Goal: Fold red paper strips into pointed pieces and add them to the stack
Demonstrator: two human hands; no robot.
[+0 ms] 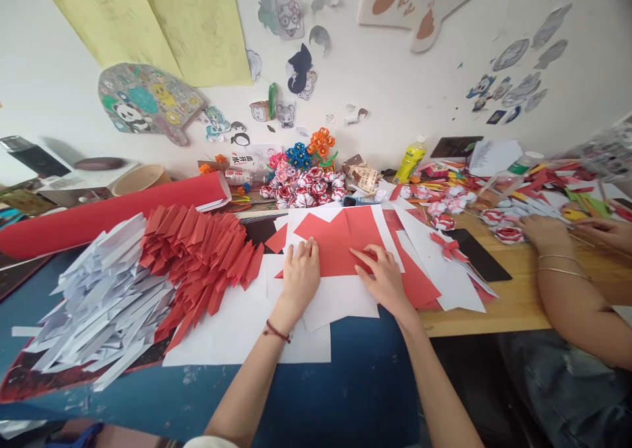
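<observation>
A sheet of red paper (338, 240) lies over white sheets (340, 303) in front of me. My left hand (302, 270) rests on its left part, fingers pointing away from me and pressing down on the paper. Toward its right side is my right hand (382, 277), with thumb and index finger apart and the fingertips touching or just over the red surface. Neither hand grips anything visible. Smaller red pieces (276, 239) lie around the sheet. Left of my hands are piles of folded red strips (197, 250) and folded white strips (113, 296).
A red roll (108, 214) lies behind the piles. Red-and-white paper flowers (311, 188), a yellow bottle (411, 159) and colourful blooms (320, 142) stand along the wall. At right, another person's hand (546, 230) is among paper scraps on the wooden table (518, 290).
</observation>
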